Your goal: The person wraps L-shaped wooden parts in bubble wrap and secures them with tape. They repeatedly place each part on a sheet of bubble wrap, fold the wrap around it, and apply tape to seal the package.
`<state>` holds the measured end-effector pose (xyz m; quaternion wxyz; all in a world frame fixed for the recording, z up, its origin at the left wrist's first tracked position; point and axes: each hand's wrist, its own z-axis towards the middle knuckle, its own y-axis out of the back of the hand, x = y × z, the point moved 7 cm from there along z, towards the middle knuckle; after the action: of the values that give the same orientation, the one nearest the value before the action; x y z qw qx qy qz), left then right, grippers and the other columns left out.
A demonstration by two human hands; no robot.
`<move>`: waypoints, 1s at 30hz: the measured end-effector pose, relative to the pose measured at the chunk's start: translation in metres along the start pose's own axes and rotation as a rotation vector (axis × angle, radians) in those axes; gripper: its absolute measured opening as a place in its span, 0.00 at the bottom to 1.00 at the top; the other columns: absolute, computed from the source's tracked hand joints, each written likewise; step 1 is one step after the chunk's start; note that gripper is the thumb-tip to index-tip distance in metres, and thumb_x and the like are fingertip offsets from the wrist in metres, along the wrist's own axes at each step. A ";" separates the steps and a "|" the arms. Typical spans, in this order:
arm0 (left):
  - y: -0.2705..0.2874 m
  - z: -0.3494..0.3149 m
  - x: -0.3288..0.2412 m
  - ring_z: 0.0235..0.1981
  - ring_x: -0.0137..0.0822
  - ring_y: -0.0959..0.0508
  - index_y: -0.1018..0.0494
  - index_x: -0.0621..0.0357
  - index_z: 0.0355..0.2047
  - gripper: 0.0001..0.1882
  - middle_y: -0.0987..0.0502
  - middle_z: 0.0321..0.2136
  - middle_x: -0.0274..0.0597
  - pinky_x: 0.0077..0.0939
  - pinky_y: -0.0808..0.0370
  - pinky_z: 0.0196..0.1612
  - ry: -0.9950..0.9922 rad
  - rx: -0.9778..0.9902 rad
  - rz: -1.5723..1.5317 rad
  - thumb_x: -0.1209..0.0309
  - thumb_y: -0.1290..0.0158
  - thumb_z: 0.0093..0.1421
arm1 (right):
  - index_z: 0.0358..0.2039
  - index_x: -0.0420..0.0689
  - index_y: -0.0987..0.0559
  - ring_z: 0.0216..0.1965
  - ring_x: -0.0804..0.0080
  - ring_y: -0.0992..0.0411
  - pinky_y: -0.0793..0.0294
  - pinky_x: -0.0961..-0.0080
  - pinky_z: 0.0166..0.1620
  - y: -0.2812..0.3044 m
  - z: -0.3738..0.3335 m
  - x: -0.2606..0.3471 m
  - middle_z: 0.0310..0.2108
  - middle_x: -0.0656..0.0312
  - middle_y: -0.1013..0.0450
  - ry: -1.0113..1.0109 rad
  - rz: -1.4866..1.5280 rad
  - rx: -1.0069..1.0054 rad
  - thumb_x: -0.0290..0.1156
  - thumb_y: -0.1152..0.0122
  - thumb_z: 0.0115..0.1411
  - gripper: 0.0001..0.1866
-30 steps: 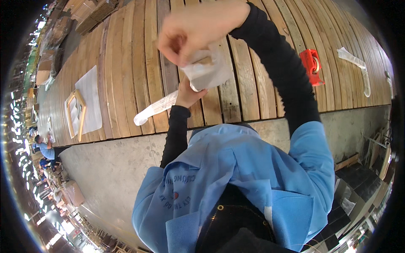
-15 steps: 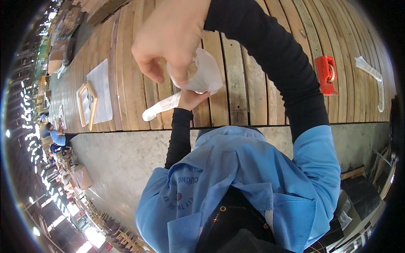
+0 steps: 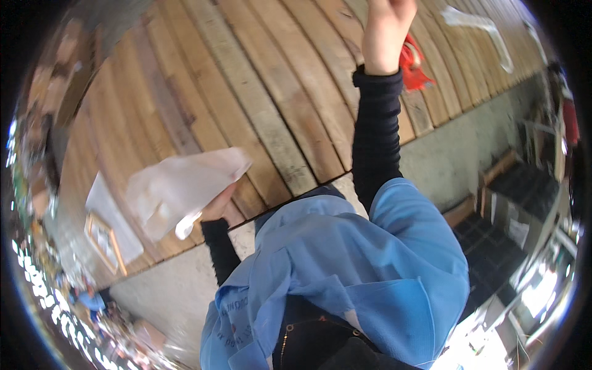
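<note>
My left hand (image 3: 217, 205) grips a crumpled white plastic bag (image 3: 179, 188) from below and holds it over the near edge of the wooden plank table (image 3: 277, 105). The bag hides most of that hand. My right hand (image 3: 383, 28), in a black sleeve, is stretched far out over the planks. It lies right beside a red object (image 3: 414, 65) that shows just past the wrist. Its fingertips run into the dark rim of the picture, so the grip does not show.
A white sheet (image 3: 106, 209) and a small wooden frame (image 3: 105, 240) lie at the table's left end. A long white plastic strip (image 3: 478, 21) lies at the far right. Grey concrete (image 3: 456, 154) runs along the table's near side. Dark crates stand at the right.
My right hand has let go of the bag and swung out to the right, to the red object. My left hand has carried the bag down and left. The view has turned.
</note>
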<state>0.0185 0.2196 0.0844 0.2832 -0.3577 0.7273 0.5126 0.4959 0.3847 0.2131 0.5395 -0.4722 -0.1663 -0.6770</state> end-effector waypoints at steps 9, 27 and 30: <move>0.010 0.036 0.061 0.57 0.42 0.24 0.27 0.60 0.57 0.30 0.22 0.55 0.46 0.38 0.27 0.60 0.005 0.130 0.026 0.62 0.33 0.57 | 0.68 0.40 0.38 0.62 0.36 0.33 0.29 0.48 0.62 0.429 -0.128 -0.105 0.61 0.38 0.34 -0.934 -1.723 0.139 0.65 0.21 0.35 0.65; 0.032 0.051 -0.024 0.48 0.34 0.20 0.23 0.66 0.49 0.27 0.18 0.46 0.42 0.30 0.25 0.55 -0.221 0.087 0.206 0.67 0.28 0.52 | 0.34 0.40 0.12 0.30 0.59 0.19 0.22 0.64 0.42 0.188 -0.293 -0.016 0.27 0.50 0.18 -0.502 -0.917 -0.688 0.44 0.37 0.63 0.18; 0.028 0.055 -0.039 0.50 0.35 0.21 0.28 0.68 0.54 0.33 0.21 0.49 0.45 0.31 0.25 0.56 -0.299 0.067 -0.040 0.73 0.27 0.50 | 0.34 0.42 0.11 0.31 0.56 0.20 0.22 0.62 0.42 0.184 -0.330 -0.008 0.28 0.50 0.17 -0.507 -1.217 -0.666 0.46 0.36 0.62 0.18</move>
<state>0.0212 0.2866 0.1133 0.4102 -0.2824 0.6865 0.5298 0.5075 0.0799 -0.0102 -0.1584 -0.5770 -0.3043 -0.7412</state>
